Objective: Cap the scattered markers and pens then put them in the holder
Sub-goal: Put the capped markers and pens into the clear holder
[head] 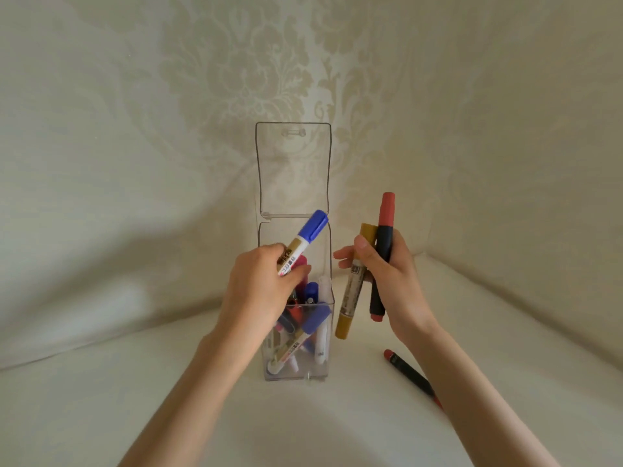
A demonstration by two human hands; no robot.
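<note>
Clear plastic holder (295, 372) upright on white counter (337, 416), lid open, several capped markers inside. Left hand (259, 284) grips blue-capped marker (305, 241) above holder. Right hand (391, 274) clasps gold marker (354, 291) and red-capped dark marker (384, 230) beside it. Another dark marker (408, 374) lies on counter.
</note>
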